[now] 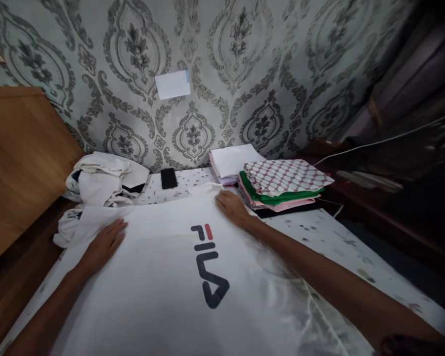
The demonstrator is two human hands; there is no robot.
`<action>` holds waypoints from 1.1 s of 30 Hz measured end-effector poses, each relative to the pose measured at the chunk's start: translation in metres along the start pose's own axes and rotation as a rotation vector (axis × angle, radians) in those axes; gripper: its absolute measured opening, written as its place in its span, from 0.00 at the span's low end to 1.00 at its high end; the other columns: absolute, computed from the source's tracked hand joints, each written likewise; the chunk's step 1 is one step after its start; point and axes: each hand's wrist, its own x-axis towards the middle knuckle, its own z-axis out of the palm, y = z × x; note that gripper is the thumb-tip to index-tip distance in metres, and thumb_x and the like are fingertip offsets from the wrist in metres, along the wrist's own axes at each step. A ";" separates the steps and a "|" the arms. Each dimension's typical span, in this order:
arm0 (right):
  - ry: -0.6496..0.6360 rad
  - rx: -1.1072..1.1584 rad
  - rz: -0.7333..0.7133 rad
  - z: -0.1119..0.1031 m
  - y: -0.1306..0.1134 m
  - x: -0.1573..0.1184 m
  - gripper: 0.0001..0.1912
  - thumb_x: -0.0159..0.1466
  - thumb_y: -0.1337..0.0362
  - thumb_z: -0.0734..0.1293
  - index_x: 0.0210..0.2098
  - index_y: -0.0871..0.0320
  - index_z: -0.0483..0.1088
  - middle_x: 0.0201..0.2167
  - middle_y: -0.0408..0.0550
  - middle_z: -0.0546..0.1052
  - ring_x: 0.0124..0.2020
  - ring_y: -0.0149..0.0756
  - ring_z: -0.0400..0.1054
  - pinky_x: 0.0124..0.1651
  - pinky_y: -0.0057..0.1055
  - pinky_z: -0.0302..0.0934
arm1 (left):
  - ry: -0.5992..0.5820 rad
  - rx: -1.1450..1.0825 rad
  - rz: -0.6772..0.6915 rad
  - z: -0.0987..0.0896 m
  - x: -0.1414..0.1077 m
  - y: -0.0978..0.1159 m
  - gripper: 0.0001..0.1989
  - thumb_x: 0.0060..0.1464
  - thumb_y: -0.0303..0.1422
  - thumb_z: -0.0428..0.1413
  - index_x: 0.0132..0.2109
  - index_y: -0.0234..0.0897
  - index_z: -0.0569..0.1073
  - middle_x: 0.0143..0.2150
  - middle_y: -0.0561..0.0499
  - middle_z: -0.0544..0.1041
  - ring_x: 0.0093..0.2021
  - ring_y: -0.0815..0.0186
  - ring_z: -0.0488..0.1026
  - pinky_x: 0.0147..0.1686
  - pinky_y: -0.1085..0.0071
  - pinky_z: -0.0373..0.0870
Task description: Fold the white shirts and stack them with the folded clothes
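Observation:
A white T-shirt point(155, 277) with a dark and red FILA print lies spread out in front of me, its collar toward the upper middle. My left hand point(106, 243) rests flat on the shirt's left part, fingers stretched out. At the collar, my right hand point(232, 206) has its fingers curled against the fabric and closed on it. Sheer, creased white fabric shows under my right forearm.
A rumpled pile of white clothes point(102, 178) sits at the back left, beside a black phone point(168, 178). Folded clothes with a patterned cloth point(287, 176) on top are stacked at the right, near a folded white cloth point(237, 159). A wooden panel point(25, 163) stands left.

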 end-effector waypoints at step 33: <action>0.116 0.080 -0.367 -0.009 0.004 -0.097 0.26 0.60 0.76 0.59 0.57 0.60 0.66 0.48 0.57 0.76 0.50 0.45 0.68 0.51 0.39 0.61 | -0.063 0.316 -0.271 -0.038 -0.075 -0.013 0.18 0.57 0.38 0.40 0.46 0.48 0.72 0.51 0.47 0.77 0.55 0.52 0.70 0.49 0.57 0.71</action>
